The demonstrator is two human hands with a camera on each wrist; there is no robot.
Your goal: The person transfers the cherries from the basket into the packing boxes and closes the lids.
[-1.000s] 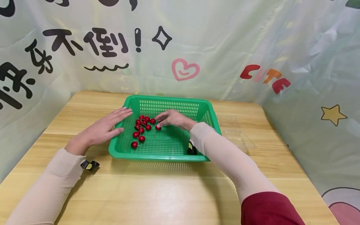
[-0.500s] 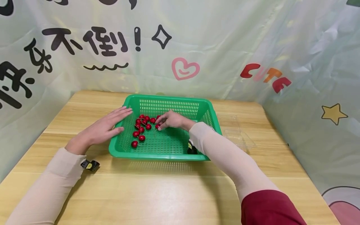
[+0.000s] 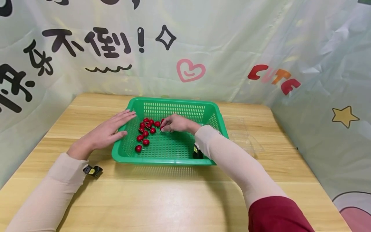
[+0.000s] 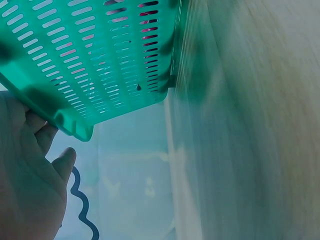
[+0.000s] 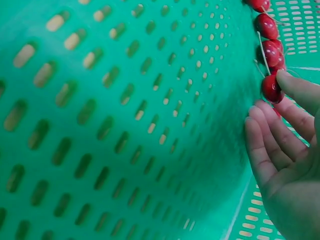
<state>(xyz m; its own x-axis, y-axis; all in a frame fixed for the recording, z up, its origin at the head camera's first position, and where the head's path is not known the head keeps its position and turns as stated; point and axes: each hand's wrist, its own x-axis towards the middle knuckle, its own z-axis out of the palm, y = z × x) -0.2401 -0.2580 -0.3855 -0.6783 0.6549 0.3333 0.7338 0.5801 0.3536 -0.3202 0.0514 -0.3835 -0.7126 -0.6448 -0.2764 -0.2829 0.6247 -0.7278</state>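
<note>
A green plastic basket (image 3: 171, 162) stands on the table, with several red cherries (image 3: 146, 142) lying mostly along its left side. My left hand (image 3: 108, 130) rests on the basket's left rim, its fingers extended across the edge. In the left wrist view the left thumb (image 4: 64, 162) sits apart from the rim. My right hand (image 3: 179, 123) reaches down inside the basket and pinches a cherry (image 5: 271, 89) between thumb and fingertips. More stemmed cherries (image 5: 266, 26) lie just beyond that one in the right wrist view. The hand partly hides the pinched cherry from the head camera.
A clear plastic container (image 3: 242, 137) is on the wooden table (image 3: 162, 199), right of the basket and partly behind the right forearm. A printed cloth backdrop (image 3: 220, 38) rises behind the table and along its sides.
The right thumb and fingers have drawn together on a cherry, which has shifted slightly toward the back of the basket. The left hand has stayed on the rim.
</note>
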